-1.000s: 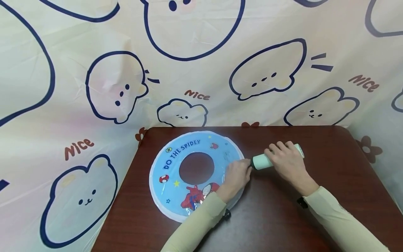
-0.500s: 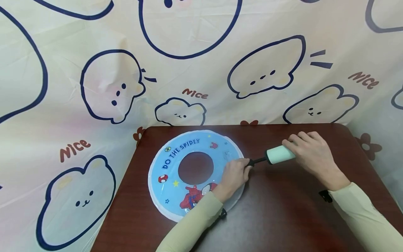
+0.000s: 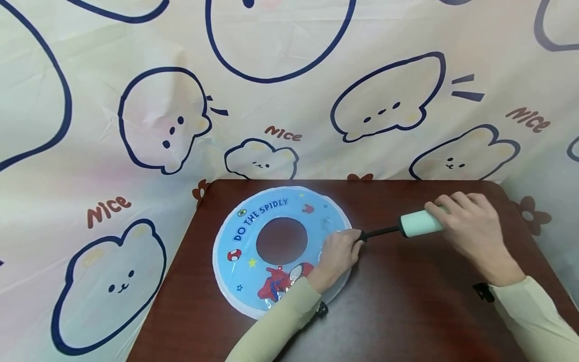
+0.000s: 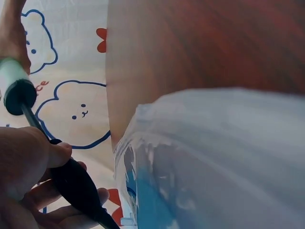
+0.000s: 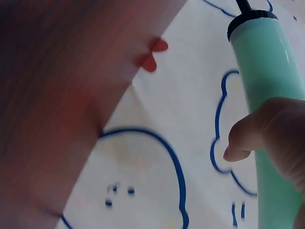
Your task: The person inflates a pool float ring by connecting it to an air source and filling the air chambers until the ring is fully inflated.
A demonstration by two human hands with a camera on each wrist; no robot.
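A mint-green hand pump (image 3: 418, 223) stretches between the hands, its black rod (image 3: 382, 232) showing out of the barrel. Around the barrel curl the fingers of my right hand (image 3: 472, 232); in the right wrist view its thumb (image 5: 252, 138) lies across the green side. My left hand (image 3: 336, 256) holds the black tapered end (image 4: 76, 186) of the pump at the right side of a blue, white-edged inflatable swim ring (image 3: 316, 221). That end's thin tip points toward the ring's clear plastic; whether it sits in a valve cannot be made out.
The ring lies flat on a dark brown wooden table (image 3: 398, 311). Behind the table hangs a pale cloth (image 3: 271, 110) printed with blue-outlined cartoon bears. Small black devices are on both wrists.
My right hand has moved right with the green barrel, drawing out more of the black rod. My left hand stays at the ring's right side.
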